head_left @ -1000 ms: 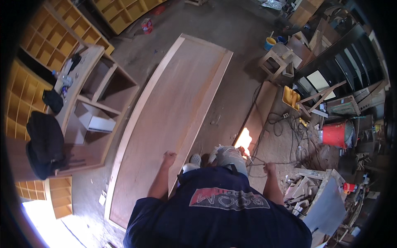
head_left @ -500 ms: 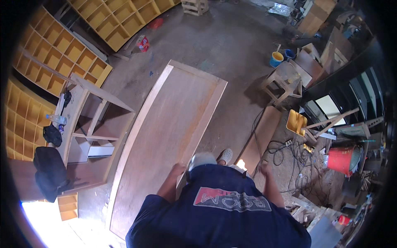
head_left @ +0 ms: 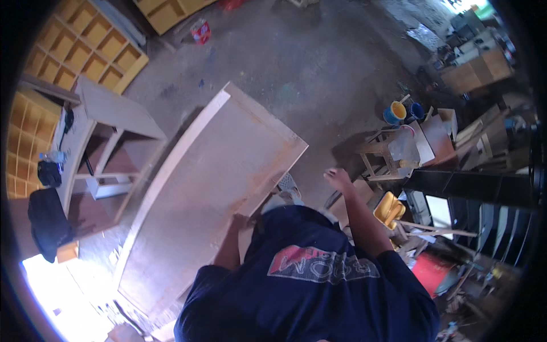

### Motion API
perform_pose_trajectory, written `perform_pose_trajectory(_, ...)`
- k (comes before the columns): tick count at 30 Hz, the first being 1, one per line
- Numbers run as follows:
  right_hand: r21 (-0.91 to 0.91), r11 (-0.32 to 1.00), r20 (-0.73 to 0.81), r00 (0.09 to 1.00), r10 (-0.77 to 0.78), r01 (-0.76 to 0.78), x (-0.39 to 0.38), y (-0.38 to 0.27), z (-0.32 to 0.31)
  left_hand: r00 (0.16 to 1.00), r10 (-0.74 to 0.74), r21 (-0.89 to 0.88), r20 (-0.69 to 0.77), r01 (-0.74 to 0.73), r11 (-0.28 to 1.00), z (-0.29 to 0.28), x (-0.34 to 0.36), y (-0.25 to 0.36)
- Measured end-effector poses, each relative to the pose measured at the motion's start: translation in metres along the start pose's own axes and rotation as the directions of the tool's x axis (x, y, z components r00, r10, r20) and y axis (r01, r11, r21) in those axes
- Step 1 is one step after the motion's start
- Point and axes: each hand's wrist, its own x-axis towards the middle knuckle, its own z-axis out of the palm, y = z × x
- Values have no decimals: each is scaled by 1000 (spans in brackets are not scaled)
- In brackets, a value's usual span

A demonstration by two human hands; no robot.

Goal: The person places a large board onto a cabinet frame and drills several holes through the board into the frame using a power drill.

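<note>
A large, long wooden panel (head_left: 196,188) with a pale raised edge lies to my left and in front of me, reaching from the lower left to the middle of the view. My left hand (head_left: 240,221) is closed on the panel's near right edge, its fingers partly hidden by the wood and my dark blue shirt. Out in front on the right, my right hand (head_left: 339,179) is raised in the air, apart from the panel. Its fingers are loosely bent and apart, and I see nothing in them.
Left of the panel stands an open wooden cabinet (head_left: 114,154), with yellow compartment shelves (head_left: 85,43) behind. On the right are a stool (head_left: 379,157), paint buckets (head_left: 394,113), a yellow tray (head_left: 389,210) and a red bucket (head_left: 431,272). A red container (head_left: 200,32) sits far ahead.
My right hand has risen and swung forward from beside my body. The view has turned and shifted. The panel has tilted, showing more of its left side, with my left hand still on its edge.
</note>
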Motion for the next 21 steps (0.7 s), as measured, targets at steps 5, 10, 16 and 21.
perform_pose_trajectory(5, 183, 895, 526, 810, 260, -406, 114, -31, -65, 721, -628, -875, 293, 467, 128, -80, 29, 26)
perform_pose_trajectory(10, 80, 990, 556, 829, 56, -120, 217, -34, -38, 570, -768, -954, 294, 230, -194, -168, 29, 77)
perform_pose_trajectory(16, 11, 994, 584, 808, 82, -110, 320, -39, 47, 128, -810, -820, 572, 121, -559, -163, -2, 217)
perform_pose_trajectory(21, -138, 975, 664, 714, 222, -174, 365, -57, 76, 172, -370, -407, 913, 424, -809, -154, 19, 393)
